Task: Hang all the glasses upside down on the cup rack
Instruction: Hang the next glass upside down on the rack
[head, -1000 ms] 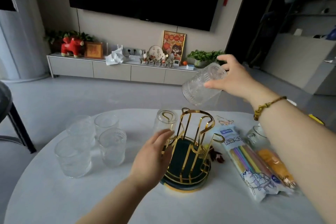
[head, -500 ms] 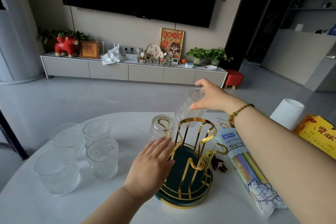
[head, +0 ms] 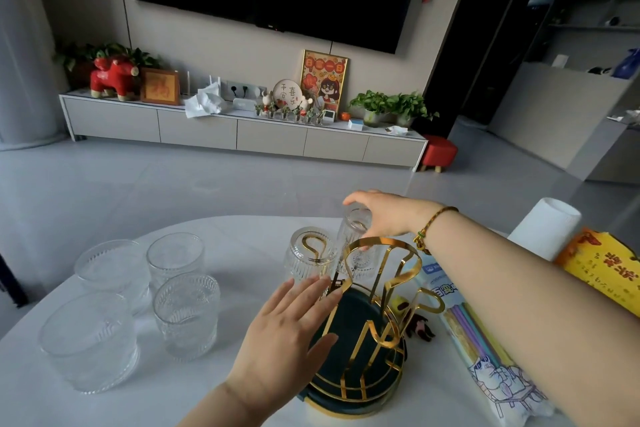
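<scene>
Table [head: 221, 402]: white round top, carrying everything below.
Cup rack [head: 363, 340]: gold wire prongs rising from a dark green round base, sitting near centre, just right of the left hand.
Upright glasses [head: 138, 308]: four ribbed tumblers, mouths up, waiting in a cluster well left of the rack; nearer the left hand than the right.
Left hand [head: 287, 333]: lying flat and open, fingers spread, palm bracing the rack's near-left edge; gripping nothing.
Hung glass [head: 310, 258]: inverted over the left-rear prong, gold loop showing through its base.
Right hand [head: 384, 215]: reaching across the rack top, fingers closing around the base of the held glass.
Held glass [head: 356, 246]: inverted, long axis near vertical, mouth down, sliding over a rear prong just right of the hung glass. Whether fully seated: cannot tell.
Key relation: prong lying directly below the grip, along the glass axis; judging the lowering should run straight down.
</scene>
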